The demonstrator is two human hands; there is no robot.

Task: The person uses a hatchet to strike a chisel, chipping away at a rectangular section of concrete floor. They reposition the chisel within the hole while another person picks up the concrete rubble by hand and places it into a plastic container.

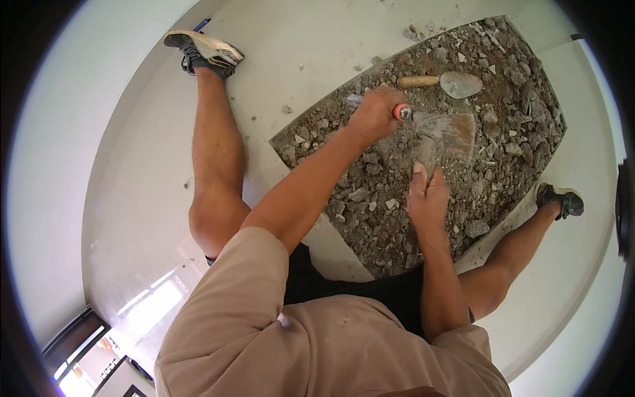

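Observation:
My left hand (pixel 378 114) is closed around a tool with a red-orange handle end (pixel 401 112) and a metal cap. On the other side of the fist a short greyish part (pixel 354 100) sticks out, too unclear to name. My right hand (pixel 427 198) grips the handle of a hatchet with a broad, rusty blade (pixel 456 134), slightly blurred. The hatchet's head lies close to the capped end in my left fist; whether they touch I cannot tell. Under both hands spreads grey-brown rubble (pixel 370 192) within a straight-edged patch of the floor.
Beyond my hands a trowel (pixel 461 85) with a wooden handle lies on the rubble. Pale floor (pixel 291 59) surrounds the patch, with loose crumbs on it. My outstretched legs flank the rubble, with dark shoes on left (pixel 205 49) and right (pixel 561 201). Behind the left shoe lies a blue pen-like object (pixel 202 24).

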